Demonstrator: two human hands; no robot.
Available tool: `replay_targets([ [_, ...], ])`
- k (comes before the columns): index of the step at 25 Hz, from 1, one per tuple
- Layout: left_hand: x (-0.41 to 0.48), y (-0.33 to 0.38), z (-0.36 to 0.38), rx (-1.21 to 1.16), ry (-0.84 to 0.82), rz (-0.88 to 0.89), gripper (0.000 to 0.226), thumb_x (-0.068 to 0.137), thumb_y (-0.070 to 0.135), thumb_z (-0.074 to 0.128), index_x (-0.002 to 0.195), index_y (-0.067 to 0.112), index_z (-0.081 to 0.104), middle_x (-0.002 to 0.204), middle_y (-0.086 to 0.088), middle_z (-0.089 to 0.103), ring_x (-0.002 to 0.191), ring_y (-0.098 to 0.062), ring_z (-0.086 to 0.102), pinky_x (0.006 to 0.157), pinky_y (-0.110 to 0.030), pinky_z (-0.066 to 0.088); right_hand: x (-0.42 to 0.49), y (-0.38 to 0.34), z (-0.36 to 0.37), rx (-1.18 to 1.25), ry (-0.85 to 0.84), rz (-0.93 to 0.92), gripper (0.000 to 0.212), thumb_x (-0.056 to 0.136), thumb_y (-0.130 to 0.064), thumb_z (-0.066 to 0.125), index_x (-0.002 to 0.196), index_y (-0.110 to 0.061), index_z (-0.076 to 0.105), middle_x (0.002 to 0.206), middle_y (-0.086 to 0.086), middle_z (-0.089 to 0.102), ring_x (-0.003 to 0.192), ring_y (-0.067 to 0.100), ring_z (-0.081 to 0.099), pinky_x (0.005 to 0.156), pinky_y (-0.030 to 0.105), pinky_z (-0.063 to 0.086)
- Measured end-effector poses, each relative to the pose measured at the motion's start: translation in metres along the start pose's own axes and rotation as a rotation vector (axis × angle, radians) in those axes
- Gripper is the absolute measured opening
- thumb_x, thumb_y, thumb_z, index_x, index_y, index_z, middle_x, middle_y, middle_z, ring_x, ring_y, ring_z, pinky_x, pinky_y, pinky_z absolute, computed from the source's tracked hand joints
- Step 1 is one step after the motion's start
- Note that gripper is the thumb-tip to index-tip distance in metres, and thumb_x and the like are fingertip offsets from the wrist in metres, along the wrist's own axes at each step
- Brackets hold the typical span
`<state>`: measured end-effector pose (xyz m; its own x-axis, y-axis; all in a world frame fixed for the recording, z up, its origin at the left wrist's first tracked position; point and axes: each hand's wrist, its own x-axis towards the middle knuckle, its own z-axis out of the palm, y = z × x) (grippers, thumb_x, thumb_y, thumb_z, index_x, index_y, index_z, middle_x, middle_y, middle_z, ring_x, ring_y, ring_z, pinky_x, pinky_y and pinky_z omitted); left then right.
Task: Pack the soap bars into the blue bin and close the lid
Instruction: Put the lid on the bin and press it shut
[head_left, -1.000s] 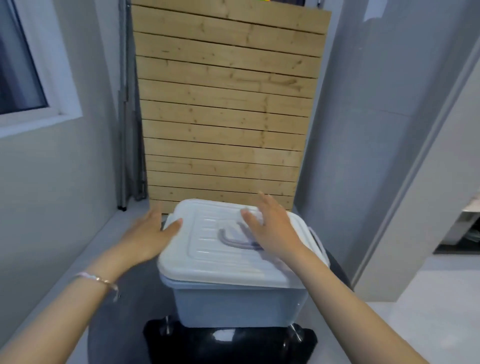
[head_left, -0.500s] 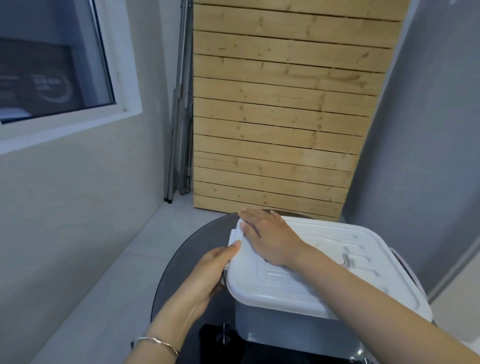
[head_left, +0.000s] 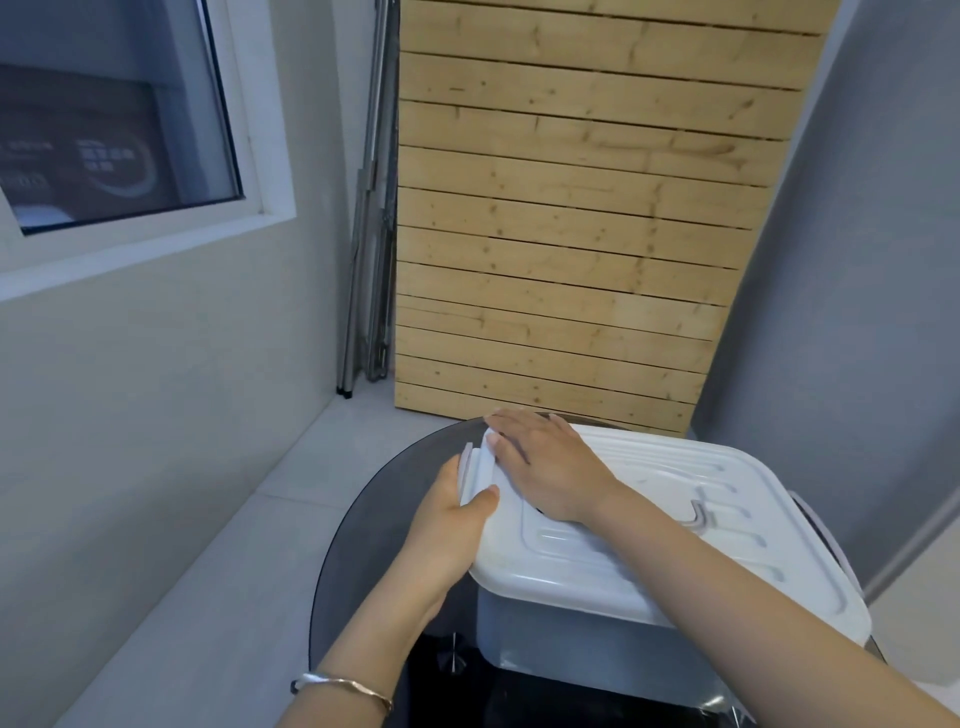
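The blue bin (head_left: 582, 636) stands on a round dark glass table (head_left: 363, 530) with its white ribbed lid (head_left: 691, 561) lying on top. My right hand (head_left: 550, 470) presses flat on the lid's left end, fingers spread. My left hand (head_left: 452, 525) wraps around the latch clip (head_left: 475, 470) at the bin's left side, thumb on the lid's edge. The lid's grey handle (head_left: 701, 512) lies folded down near the middle. No soap bars show; the bin's inside is hidden by the lid.
A slatted wooden panel (head_left: 571, 234) leans against the wall behind the table. Folded metal poles (head_left: 371, 234) stand in the corner to its left. A window (head_left: 114, 135) sits in the left wall. Pale floor tiles (head_left: 218, 571) run along the table's left.
My view has swung left, so the bin sits lower right. My right hand crossed from the lid's middle to its left end, and my left hand closed around the left latch.
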<state>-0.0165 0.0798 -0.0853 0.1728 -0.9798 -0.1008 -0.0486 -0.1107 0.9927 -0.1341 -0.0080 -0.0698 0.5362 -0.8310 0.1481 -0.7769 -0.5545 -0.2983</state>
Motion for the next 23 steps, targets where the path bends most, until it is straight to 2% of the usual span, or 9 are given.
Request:
replay_targets([
  [5,0.0,0.002,0.003,0.136,-0.013,0.046,0.043,0.094,0.019,0.04,0.135,0.028,0.038,0.113,0.011,0.058,0.099,-0.003,0.054,0.07,-0.018,0.042,0.0,0.001,0.001,-0.007,-0.014,0.017,0.046,0.102,-0.036,0.022,0.144,-0.023,0.037,0.155,-0.006,0.031,0.145,0.011,0.021,0.117,0.037,0.009],
  [8,0.001,0.005,0.006,0.279,-0.021,0.069,0.05,0.095,0.019,0.033,0.144,0.025,0.025,0.142,0.002,0.045,0.121,-0.017,0.048,0.091,-0.025,0.04,-0.002,-0.005,-0.006,-0.008,-0.028,0.03,0.048,0.102,-0.036,0.022,0.146,-0.022,0.034,0.156,-0.006,0.029,0.145,0.011,0.019,0.118,0.036,0.007],
  [10,0.0,0.005,0.007,0.347,-0.013,0.074,0.054,0.097,0.023,0.032,0.148,0.024,0.015,0.155,0.003,0.025,0.139,-0.017,0.029,0.107,-0.026,0.028,-0.012,-0.012,-0.017,0.07,0.007,0.043,0.048,0.102,-0.038,0.025,0.147,-0.023,0.032,0.157,-0.006,0.027,0.146,0.01,0.017,0.118,0.033,0.008],
  [12,-0.007,0.006,0.007,0.503,0.042,0.186,0.057,0.096,0.032,0.034,0.149,0.023,0.011,0.158,0.006,0.011,0.146,-0.014,0.009,0.118,-0.035,0.016,-0.043,-0.011,-0.032,0.191,0.128,0.069,0.05,0.099,-0.044,0.031,0.147,-0.029,0.03,0.156,-0.009,0.028,0.145,0.008,0.018,0.119,0.032,0.011],
  [14,-0.019,0.009,0.014,0.643,0.099,0.433,0.062,0.092,0.05,0.031,0.147,0.027,0.014,0.156,0.013,0.015,0.145,-0.008,0.004,0.12,-0.036,0.009,-0.093,0.002,-0.044,0.158,0.304,0.088,0.056,0.093,-0.058,0.033,0.144,-0.035,0.035,0.152,-0.014,0.035,0.141,0.004,0.025,0.119,0.035,0.018],
  [15,-0.025,0.011,0.021,0.701,0.1,0.546,0.063,0.089,0.058,0.026,0.145,0.031,0.02,0.153,0.017,0.023,0.144,-0.005,0.006,0.12,-0.035,0.007,-0.122,0.014,-0.048,0.086,0.381,0.111,0.06,0.089,-0.064,0.031,0.141,-0.037,0.039,0.149,-0.015,0.039,0.138,0.002,0.03,0.118,0.036,0.022],
  [17,-0.033,0.012,0.037,0.845,0.044,0.628,0.064,0.084,0.067,0.016,0.14,0.039,0.03,0.148,0.022,0.033,0.143,-0.002,0.01,0.12,-0.035,0.002,-0.174,0.038,-0.049,-0.051,0.458,0.182,0.068,0.085,-0.073,0.024,0.136,-0.034,0.047,0.144,-0.013,0.046,0.136,0.007,0.037,0.116,0.039,0.025],
  [20,-0.035,0.004,0.055,1.062,-0.02,0.617,0.074,0.077,0.074,0.007,0.139,0.041,0.032,0.151,0.02,0.03,0.143,-0.005,0.015,0.119,-0.035,0.001,-0.207,0.056,-0.044,-0.215,0.383,0.231,0.081,0.081,-0.077,0.022,0.128,-0.023,0.059,0.136,0.001,0.057,0.126,0.026,0.053,0.103,0.054,0.042],
  [23,-0.03,0.002,0.059,1.15,0.059,0.681,0.07,0.078,0.075,0.02,0.123,0.036,0.057,0.134,0.011,0.057,0.127,-0.012,0.05,0.107,-0.036,0.036,-0.2,0.069,-0.037,-0.282,0.359,0.186,0.079,0.078,-0.08,0.029,0.126,-0.025,0.061,0.132,-0.001,0.06,0.121,0.024,0.057,0.096,0.055,0.046],
])
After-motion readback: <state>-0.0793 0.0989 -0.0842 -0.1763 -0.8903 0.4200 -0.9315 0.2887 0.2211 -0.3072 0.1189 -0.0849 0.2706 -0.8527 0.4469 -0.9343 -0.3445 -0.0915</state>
